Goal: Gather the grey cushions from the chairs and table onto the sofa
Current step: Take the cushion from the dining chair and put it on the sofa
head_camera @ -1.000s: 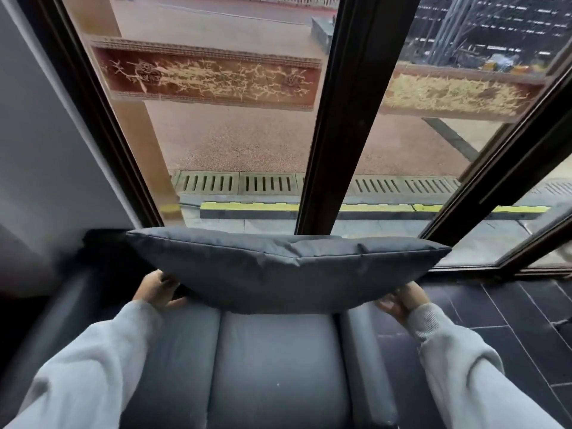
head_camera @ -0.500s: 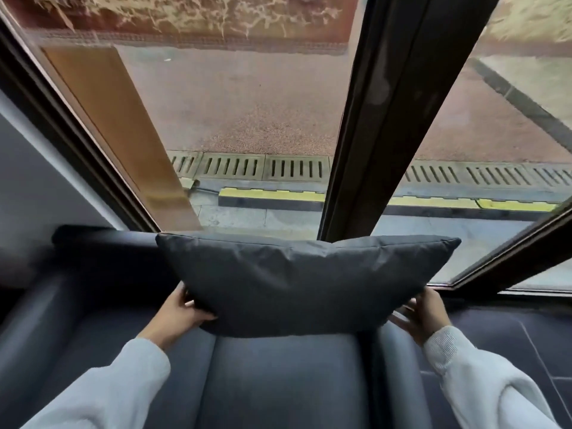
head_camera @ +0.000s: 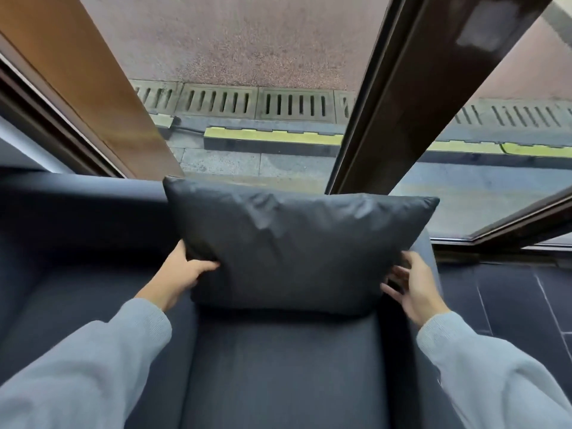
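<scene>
Looking down at the dark sofa (head_camera: 278, 366), we can see the grey cushion (head_camera: 297, 249) standing upright at the sofa's right end. It sits on the seat and leans on the backrest (head_camera: 77, 205), with its top edge poking up above the backrest line.

The left hand (head_camera: 182, 274) has hold of the cushion's lower left corner. The thumb lies across the front and the other fingers are tucked out of sight behind, so that's a proper grip. The right hand (head_camera: 411, 286) isn't holding anything. Its fingers are straight and spread, down at the cushion's lower right corner, in the slot between the cushion and the sofa's right armrest (head_camera: 428, 252). We honestly can't tell if the fingertips are actually on the fabric or just beside it.

Both arms are in light grey sleeves (head_camera: 93, 366), reaching in over the sofa seat.

Behind the sofa a dark window frame (head_camera: 418, 88) slants across the glass, and through it there's a row of drain grates (head_camera: 294, 105) outside. Off the sofa's right side we see dark floor tiles (head_camera: 510, 305).
</scene>
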Demonstrator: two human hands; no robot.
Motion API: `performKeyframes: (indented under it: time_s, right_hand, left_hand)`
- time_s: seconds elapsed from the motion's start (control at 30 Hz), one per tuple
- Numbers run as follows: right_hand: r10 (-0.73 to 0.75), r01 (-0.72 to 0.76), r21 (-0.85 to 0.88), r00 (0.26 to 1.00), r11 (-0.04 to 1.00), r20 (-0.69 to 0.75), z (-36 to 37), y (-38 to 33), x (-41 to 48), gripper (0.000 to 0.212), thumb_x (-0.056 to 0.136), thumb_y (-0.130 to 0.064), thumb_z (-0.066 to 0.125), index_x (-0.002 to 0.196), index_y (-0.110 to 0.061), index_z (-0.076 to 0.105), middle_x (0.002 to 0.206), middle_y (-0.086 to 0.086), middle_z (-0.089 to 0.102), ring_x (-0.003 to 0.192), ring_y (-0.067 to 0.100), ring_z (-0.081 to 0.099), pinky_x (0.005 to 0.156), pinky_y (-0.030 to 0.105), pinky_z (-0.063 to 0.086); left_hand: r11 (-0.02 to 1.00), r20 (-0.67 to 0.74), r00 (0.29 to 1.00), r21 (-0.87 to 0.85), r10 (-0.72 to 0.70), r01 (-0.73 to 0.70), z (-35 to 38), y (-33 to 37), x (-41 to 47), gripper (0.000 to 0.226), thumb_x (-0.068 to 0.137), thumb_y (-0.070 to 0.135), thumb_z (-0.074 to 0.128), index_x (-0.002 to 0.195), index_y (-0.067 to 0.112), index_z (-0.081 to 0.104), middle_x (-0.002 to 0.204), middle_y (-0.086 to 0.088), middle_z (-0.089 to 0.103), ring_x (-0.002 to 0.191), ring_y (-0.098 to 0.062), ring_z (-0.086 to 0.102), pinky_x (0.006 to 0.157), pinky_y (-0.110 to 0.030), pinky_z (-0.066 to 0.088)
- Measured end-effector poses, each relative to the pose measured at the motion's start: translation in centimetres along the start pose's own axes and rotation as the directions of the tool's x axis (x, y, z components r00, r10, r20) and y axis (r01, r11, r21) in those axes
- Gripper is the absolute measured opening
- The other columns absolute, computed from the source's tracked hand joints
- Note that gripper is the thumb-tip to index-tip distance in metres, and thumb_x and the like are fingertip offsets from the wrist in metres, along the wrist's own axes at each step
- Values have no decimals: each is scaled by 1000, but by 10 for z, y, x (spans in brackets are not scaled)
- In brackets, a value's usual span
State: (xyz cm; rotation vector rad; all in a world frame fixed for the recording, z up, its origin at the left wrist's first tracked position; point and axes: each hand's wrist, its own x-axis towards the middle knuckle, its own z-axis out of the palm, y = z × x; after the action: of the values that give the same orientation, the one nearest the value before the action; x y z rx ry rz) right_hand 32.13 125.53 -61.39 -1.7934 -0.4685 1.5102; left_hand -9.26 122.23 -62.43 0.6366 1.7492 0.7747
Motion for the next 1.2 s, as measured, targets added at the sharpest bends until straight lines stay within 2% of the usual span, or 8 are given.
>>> performKeyframes:
  time_s: [0.1,0.2,0.33,0.5,0.7,0.93,1.1,1.2]
  right_hand:
    - [-106,115,-129,991,985,78,-4,21,10,43,69,-34,65,112,-37,67,107,-9,71,102,12,64,80,35,47]
    - [-205,237,-176,962,955,182,3,33,17,79,58,-23,86,131,-34,58,124,-8,73,115,13,69,92,38,54]
    - [-307,296,-271,952,916,3,3,35,17,89,48,-46,102,127,-37,62,123,-13,73,115,7,69,101,38,54]
    - [-364,334,-175,913,926,-183,-13,44,10,94,39,-69,97,122,-38,67,119,-6,76,111,11,73,90,29,61]
    - [-441,385,-222,830,896,-342,-4,51,15,55,62,-57,90,111,-42,71,111,-8,77,108,11,72,100,40,57]
    - [-416,242,-543,881,804,-224,12,49,10,51,93,-51,69,134,-20,61,116,3,69,123,35,61,95,35,41]
    - [-332,170,-652,934,739,-132,21,30,-12,71,102,-40,58,161,-14,28,158,17,47,144,41,42,117,46,33]
    - [-401,257,-722,916,643,-31,32,16,-35,96,101,-42,61,167,-15,-3,174,14,10,159,33,15,128,43,16]
  left_hand:
    - [999,52,997,-4,-54,54,-5,-12,9,72,76,4,84,134,31,49,126,7,68,116,-19,63,99,-50,52]
    - [997,36,999,-75,-28,31,-7,-19,12,82,74,7,88,138,35,45,128,14,64,116,-15,62,97,-50,52]
    - [995,9,1000,-100,-1,2,5,-19,15,73,78,7,84,134,33,46,132,8,62,119,-18,60,93,-49,54]
    - [993,54,998,-114,19,-12,22,-18,13,72,79,8,84,134,36,47,125,14,64,114,-12,62,85,-41,55]
    - [996,49,997,-70,59,-55,30,-26,12,65,77,16,87,127,40,53,111,23,72,104,-4,68,75,-30,57]
    - [946,-101,987,311,128,-91,25,-11,17,87,69,31,92,142,12,47,134,-5,63,125,-26,57,105,-41,47]
    - [836,-98,969,530,227,-142,28,4,-2,126,79,34,84,160,6,-8,168,-15,12,152,-32,21,121,-42,23]
    - [714,-62,923,655,379,-249,23,22,-20,125,83,37,79,159,13,-17,170,-13,-6,156,-30,4,120,-45,20]
